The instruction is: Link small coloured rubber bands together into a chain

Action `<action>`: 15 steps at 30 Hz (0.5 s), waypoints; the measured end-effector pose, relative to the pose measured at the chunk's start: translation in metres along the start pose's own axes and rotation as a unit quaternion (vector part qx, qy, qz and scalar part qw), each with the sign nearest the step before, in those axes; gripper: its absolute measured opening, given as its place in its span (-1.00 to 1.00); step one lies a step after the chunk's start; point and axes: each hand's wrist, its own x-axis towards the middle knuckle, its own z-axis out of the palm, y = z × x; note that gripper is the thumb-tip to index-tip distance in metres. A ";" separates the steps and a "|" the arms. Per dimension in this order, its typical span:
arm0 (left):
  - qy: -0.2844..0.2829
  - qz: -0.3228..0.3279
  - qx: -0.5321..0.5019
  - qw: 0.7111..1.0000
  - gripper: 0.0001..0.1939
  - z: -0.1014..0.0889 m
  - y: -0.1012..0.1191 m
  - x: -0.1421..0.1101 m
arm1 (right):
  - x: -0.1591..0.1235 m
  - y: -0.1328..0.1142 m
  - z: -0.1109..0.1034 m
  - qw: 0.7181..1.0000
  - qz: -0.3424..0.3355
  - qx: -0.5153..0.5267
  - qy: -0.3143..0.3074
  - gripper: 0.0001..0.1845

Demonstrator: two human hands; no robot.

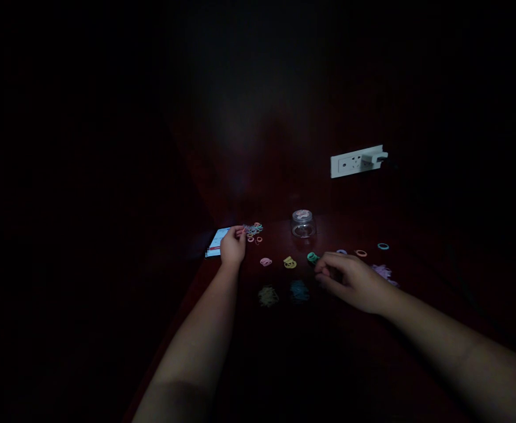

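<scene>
My left hand [233,247] is at the edge of a mixed pile of small colourful elastic hair ties [255,228]. Its thumb and fingers are pinched together, and what they hold is too small to make out. My right hand [350,279] hovers over the table with curled fingers, close beside a green group of hair ties [312,257]; anything in its fingertips is hidden. Between the hands lie pink hair ties [265,262] and yellow hair ties [290,262]. Nearer me are a dull yellowish pile [267,295] and a blue pile [300,291] of bands.
A lidded clear jar [302,225] stands at the back. A lit phone [217,242] lies by my left hand. Orange [361,253] and blue [383,247] rings and a purple pile [385,272] lie to the right. A socket strip [355,162] with a plug is on the dark wall.
</scene>
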 end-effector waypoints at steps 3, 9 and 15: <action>-0.016 0.014 -0.021 1.000 -0.82 -0.001 0.010 -0.006 | 0.000 0.001 0.001 1.000 -0.002 0.000 0.004 -0.93; -0.065 0.011 -0.097 0.993 -0.80 0.002 0.043 -0.035 | 0.000 0.001 0.001 1.000 -0.008 -0.006 0.002 -0.92; -0.177 -0.064 -0.279 0.942 -0.67 -0.006 0.100 -0.100 | 0.001 -0.005 0.002 1.000 -0.022 -0.004 0.014 -0.95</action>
